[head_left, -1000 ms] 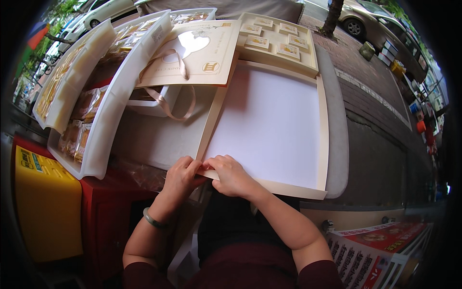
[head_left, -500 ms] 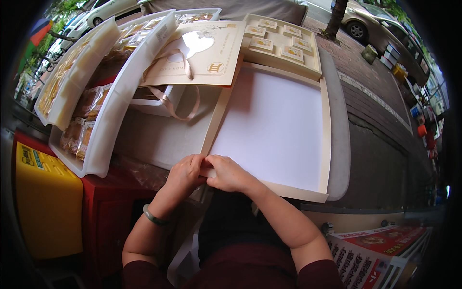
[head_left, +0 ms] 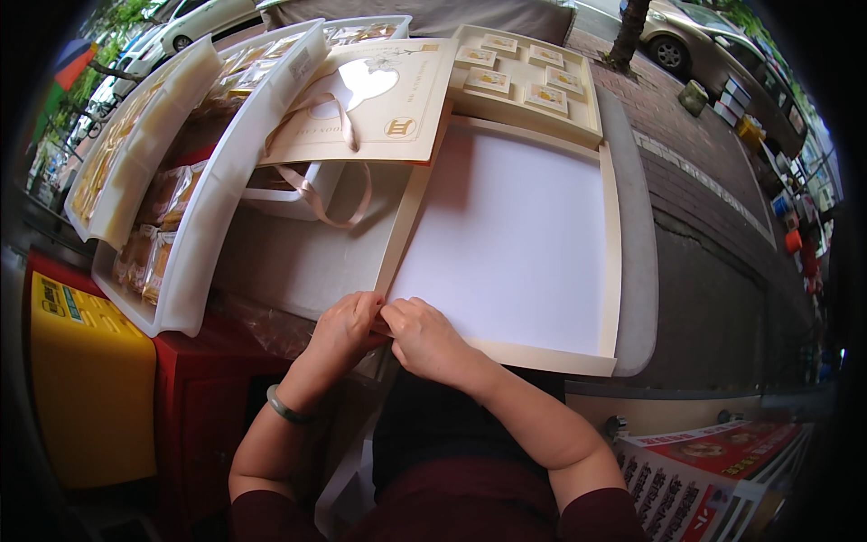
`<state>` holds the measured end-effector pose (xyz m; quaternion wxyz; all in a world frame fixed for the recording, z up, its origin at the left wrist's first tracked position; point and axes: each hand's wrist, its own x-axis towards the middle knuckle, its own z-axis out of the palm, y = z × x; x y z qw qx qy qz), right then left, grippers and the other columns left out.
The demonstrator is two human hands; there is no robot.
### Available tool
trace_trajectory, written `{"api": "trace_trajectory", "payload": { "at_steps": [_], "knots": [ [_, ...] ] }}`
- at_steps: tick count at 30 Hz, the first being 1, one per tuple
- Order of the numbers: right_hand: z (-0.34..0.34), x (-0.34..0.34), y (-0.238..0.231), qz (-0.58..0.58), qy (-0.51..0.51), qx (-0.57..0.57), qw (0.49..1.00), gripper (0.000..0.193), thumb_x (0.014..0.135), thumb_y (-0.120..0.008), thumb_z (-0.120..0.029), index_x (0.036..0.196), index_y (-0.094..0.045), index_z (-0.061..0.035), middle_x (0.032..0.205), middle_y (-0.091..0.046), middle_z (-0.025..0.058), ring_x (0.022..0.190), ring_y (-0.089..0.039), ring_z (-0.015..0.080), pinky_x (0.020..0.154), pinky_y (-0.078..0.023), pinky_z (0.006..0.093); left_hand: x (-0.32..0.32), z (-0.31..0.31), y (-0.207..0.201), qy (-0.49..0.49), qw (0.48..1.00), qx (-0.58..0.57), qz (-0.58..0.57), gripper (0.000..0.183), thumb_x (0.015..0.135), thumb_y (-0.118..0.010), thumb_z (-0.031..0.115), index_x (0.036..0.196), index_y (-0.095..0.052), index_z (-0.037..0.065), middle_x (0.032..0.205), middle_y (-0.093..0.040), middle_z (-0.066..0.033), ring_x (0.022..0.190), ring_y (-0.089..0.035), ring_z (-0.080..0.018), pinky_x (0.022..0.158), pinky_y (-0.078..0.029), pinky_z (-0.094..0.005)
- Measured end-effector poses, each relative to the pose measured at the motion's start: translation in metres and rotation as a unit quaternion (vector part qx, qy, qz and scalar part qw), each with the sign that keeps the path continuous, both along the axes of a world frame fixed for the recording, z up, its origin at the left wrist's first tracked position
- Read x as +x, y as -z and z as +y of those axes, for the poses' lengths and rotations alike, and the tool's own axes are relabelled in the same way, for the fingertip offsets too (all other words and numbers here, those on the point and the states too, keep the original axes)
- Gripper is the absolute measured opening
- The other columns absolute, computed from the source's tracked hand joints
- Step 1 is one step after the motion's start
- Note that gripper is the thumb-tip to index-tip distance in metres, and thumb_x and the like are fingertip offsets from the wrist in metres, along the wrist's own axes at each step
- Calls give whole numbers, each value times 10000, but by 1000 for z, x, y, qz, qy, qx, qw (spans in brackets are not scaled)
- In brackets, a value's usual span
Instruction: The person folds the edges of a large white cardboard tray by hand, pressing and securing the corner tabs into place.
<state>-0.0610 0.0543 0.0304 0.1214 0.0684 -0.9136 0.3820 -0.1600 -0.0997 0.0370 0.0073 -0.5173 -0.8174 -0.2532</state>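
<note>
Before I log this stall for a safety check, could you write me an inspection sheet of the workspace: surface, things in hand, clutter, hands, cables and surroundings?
Surface: grey table, rounded at its right edge.
Things in hand: shallow cream box with a white floor; behind it, a cream tray bearing six small squares.
Clutter: cream panel with a pinkish ribbon; white bins of wrapped goods at left.
Hands: left hand and right hand close together on the box's near left corner; fingertips partly hidden.
Cables: nothing seen.
Surroundings: red cabinet and yellow container at left; brick pavement and a parked car at right.
</note>
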Motion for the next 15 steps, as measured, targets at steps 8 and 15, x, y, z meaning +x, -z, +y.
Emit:
{"api": "trace_trajectory", "payload": {
  "at_steps": [8, 15],
  "knots": [
    [-4, 6, -12, -16, 17, 8, 1000, 275, 742, -613, 95, 1001, -562, 18, 861, -639, 185, 839, -620, 375, 788, -523, 468, 1, -1, -15, 13, 998, -15, -56, 387, 744, -794, 67, 1066, -586, 18, 943, -654, -167, 882, -651, -389, 739, -543, -428],
    [-7, 10, -6, 33, 52, 35, 998, 250, 796, -616, 76, 1024, -569, -15, 808, -647, 152, 752, -632, 344, 687, -521, 442, 3, -6, -18, 3, 999, -46, 1, 202, 796, -761, 102, 931, -616, 71, 828, -598, -112, 793, -641, -331, 660, -541, -416]
  ]
}}
